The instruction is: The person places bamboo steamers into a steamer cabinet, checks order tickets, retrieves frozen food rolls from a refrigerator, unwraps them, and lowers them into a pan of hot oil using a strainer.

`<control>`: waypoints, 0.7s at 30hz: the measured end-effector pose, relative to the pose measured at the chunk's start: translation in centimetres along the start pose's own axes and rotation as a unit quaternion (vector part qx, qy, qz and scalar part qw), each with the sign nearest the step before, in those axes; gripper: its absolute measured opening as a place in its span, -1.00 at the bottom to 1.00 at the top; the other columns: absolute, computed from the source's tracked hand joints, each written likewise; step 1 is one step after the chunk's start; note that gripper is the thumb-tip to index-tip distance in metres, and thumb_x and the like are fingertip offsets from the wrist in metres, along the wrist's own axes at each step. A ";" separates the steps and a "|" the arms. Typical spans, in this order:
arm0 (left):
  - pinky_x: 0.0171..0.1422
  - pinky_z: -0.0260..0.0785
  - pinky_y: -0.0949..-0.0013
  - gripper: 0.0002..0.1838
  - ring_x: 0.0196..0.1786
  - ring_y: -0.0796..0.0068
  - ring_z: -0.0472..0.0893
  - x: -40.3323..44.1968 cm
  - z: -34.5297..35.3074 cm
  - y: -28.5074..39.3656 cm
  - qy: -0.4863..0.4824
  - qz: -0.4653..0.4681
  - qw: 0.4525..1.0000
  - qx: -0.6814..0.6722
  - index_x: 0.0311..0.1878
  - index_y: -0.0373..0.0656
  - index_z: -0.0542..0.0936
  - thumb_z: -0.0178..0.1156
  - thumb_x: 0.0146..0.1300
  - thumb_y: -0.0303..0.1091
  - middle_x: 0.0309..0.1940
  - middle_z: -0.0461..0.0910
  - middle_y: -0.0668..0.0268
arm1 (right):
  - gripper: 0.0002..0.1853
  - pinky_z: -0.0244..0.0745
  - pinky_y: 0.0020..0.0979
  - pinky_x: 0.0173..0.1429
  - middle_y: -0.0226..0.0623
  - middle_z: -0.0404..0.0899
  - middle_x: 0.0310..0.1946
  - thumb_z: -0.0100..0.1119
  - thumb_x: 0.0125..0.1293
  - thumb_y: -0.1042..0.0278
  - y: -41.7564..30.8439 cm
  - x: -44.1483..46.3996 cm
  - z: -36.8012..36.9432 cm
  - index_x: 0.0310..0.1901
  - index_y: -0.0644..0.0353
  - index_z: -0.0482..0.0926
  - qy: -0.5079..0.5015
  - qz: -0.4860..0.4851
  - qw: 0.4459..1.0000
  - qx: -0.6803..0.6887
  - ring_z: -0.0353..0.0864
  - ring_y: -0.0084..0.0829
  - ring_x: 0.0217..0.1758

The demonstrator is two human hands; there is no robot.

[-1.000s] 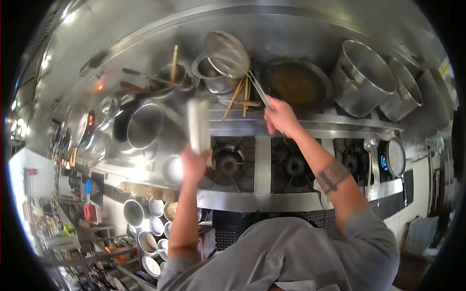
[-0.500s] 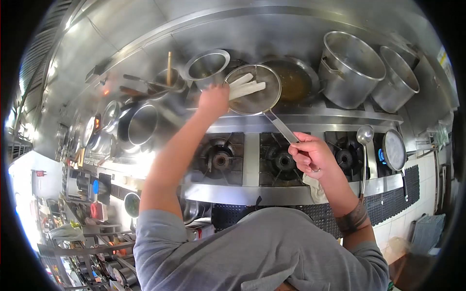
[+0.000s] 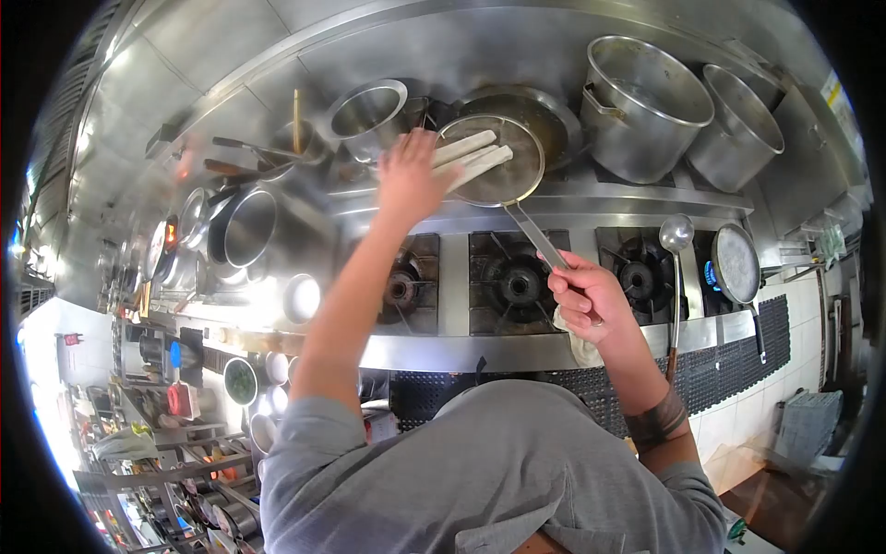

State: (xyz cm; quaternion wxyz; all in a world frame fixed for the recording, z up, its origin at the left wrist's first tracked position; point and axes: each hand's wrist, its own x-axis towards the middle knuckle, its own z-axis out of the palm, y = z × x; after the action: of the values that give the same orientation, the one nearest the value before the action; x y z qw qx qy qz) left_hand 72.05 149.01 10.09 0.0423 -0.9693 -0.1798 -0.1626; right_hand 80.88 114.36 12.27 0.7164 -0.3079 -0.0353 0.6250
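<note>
A round mesh strainer (image 3: pixel 494 189) is held over the back of the stove, partly in front of a wok of brown liquid (image 3: pixel 544 125). Its flat metal handle is gripped in my right hand (image 3: pixel 583 297), fingers wrapped round it. Several long pale rolls (image 3: pixel 484 166) lie side by side in the mesh, pointing up to the right. My left hand (image 3: pixel 413 180) is at their near left ends, fingers outstretched and apart. Whether its palm touches the rolls is hidden.
Two tall pots (image 3: pixel 646 120) stand at the back right. A ladle (image 3: pixel 676 234) lies beside a pan (image 3: pixel 736 265) over a blue flame. Bare burners (image 3: pixel 517 280) line the front. A steel pot (image 3: pixel 369 115) and long-handled pans sit to the left.
The fingers of my left hand, earlier bunched at the rolls, have spread apart. The rolls sit closer together in the strainer. The whole view has shifted slightly.
</note>
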 end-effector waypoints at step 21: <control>0.26 0.41 0.10 -0.49 0.17 0.04 0.55 -0.9 8.2 -0.2 0.285 -0.353 0.792 -0.408 0.32 -0.34 0.48 0.20 0.53 -0.12 0.09 0.59 -0.03 | -0.68 0.23 -0.55 -0.80 -0.29 0.53 -0.43 -0.04 0.58 0.51 2.0 -1.6 3.0 0.28 0.24 0.50 0.095 -0.033 0.990 -0.101 0.28 -0.68 -0.76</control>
State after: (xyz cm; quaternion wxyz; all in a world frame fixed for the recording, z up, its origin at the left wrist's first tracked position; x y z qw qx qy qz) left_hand 73.68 150.05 2.03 -0.3679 -0.6754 -0.4067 -0.4930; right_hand 77.50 114.20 14.26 0.7018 -0.4358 -0.0399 0.5622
